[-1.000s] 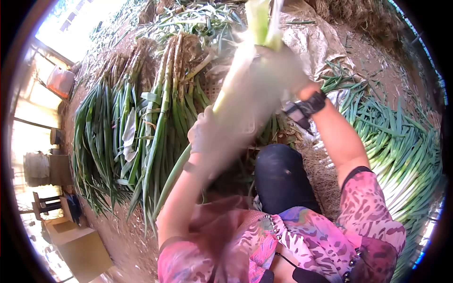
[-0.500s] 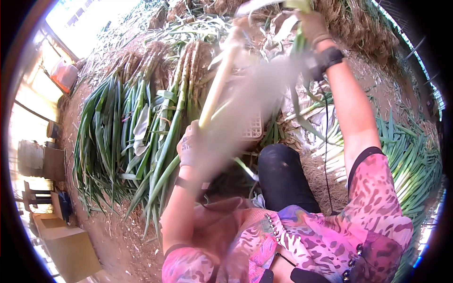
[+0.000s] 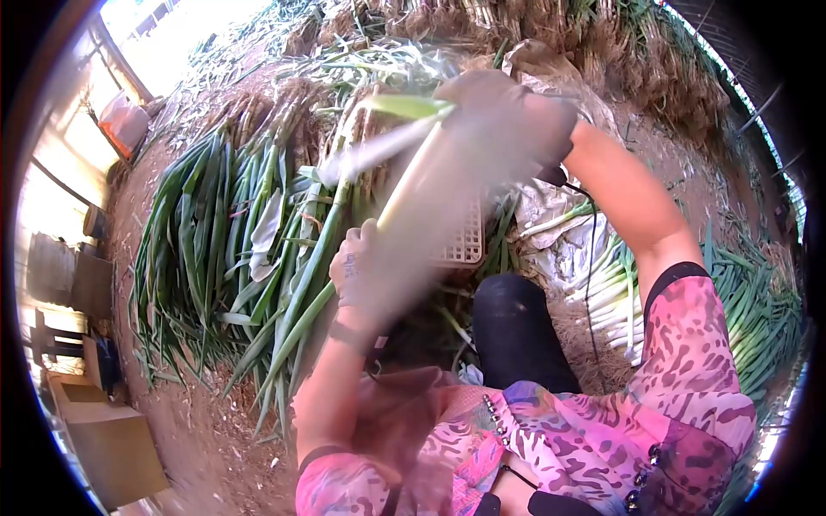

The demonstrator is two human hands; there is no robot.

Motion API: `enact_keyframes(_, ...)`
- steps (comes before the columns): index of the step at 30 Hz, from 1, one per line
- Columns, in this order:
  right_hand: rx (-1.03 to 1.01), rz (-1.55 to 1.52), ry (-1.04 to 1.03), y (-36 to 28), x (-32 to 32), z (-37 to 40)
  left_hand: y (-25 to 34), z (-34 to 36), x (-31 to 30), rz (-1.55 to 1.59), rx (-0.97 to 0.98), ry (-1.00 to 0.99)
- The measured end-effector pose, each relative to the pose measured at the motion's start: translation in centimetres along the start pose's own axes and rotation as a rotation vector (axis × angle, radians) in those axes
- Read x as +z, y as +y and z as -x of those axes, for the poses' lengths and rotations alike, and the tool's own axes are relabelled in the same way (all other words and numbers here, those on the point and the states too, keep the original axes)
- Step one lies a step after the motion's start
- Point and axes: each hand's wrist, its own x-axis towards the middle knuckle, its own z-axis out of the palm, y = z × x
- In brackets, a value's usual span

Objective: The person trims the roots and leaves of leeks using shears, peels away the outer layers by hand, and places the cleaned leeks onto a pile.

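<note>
My left hand (image 3: 351, 262), in a light glove, is wrapped around a long green onion (image 3: 411, 182). The onion slants, with its pale stalk pointing up and to the right and its green leaves (image 3: 303, 331) trailing down to the left. Near the stalk's upper end is my right hand (image 3: 495, 99), gloved and smeared, so its fingers cannot be made out. A loose green and whitish leaf strip (image 3: 400, 107) sticks out by that end. A wide grey blur covers part of both hands and the stalk.
Untrimmed green onions (image 3: 194, 206) lie heaped on the left. Paler, cleaned onions (image 3: 615, 297) lie on the right. A white plastic crate (image 3: 467, 242) stands in front of my dark-clad knee (image 3: 516, 322). Cardboard boxes (image 3: 112, 443) are at lower left, and rooty bundles (image 3: 637, 60) at the back.
My right hand has come down and left from the top of the view toward the stalk's upper end. My left hand keeps its hold on the green onion, almost in place.
</note>
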Motion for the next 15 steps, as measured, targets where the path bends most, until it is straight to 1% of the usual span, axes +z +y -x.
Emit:
enact_keyframes(1,-0.024,0.119,0.061,0.8,1.4,-0.8,-0.2,-0.1,0.2,-0.007,0.013,0.002)
enact_keyframes(3,-0.015,0.223,0.123,1.8,2.9,-1.8,-0.2,-0.4,0.4,-0.001,0.021,0.015)
enact_keyframes(5,0.052,0.209,0.134,2.6,3.7,-2.6,0.3,-0.6,-0.5,-0.007,0.064,0.022)
enact_keyframes(7,0.083,-0.012,0.250,4.1,4.3,-3.3,0.7,-0.6,-0.8,-0.014,0.093,0.021)
enact_keyframes(9,0.106,-0.305,0.432,7.4,5.2,-4.4,0.8,-0.8,-0.7,-0.006,0.092,0.017)
enact_keyframes(10,0.109,-0.489,0.551,10.2,5.8,-5.0,0.8,-0.9,-0.8,0.006,0.091,0.015)
enact_keyframes(11,0.158,-0.467,0.602,13.8,5.6,-4.3,0.8,-0.9,-0.8,0.032,0.092,0.014)
enact_keyframes(12,0.208,-0.446,0.652,16.7,4.9,-3.4,0.7,-0.8,-0.7,0.062,0.074,0.011)
enact_keyframes(14,0.523,-0.433,0.668,17.0,0.3,0.9,0.2,-0.6,-0.1,0.126,0.017,0.013)
enact_keyframes(15,0.742,-0.653,0.703,14.7,-2.0,3.2,-0.6,-0.7,0.9,0.153,-0.023,0.017)
